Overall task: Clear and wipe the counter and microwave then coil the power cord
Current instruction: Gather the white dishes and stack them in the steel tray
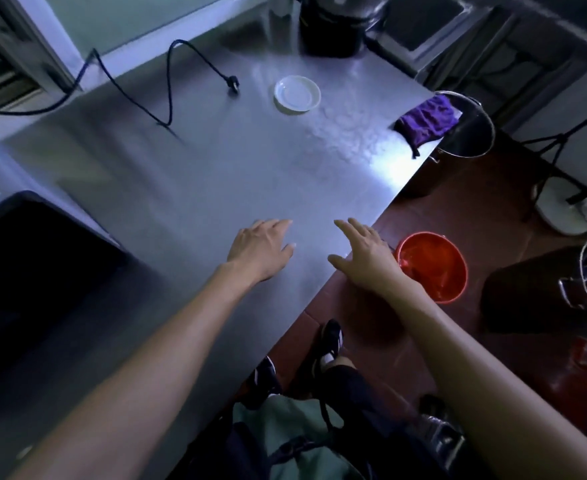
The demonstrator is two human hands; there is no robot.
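Observation:
The steel counter (188,188) stretches ahead of me. My left hand (259,247) hovers over its near part with fingers relaxed and holds nothing. My right hand (363,252) reaches out at the counter's right edge, fingers spread and empty. A white saucer (297,94) sits at the far middle. The black power cord (167,84) snakes over the far left, its plug (232,85) lying beside the saucer. A purple cloth (425,123) is bunched on the far right corner. The dark microwave (35,265) stands at the left.
A black pot (333,26) stands at the counter's back. A steel pot (465,126) sits beyond the right corner. On the red floor are an orange bucket (432,266), a dark bin (534,292) and stand legs (562,157). My feet (326,344) are below the edge.

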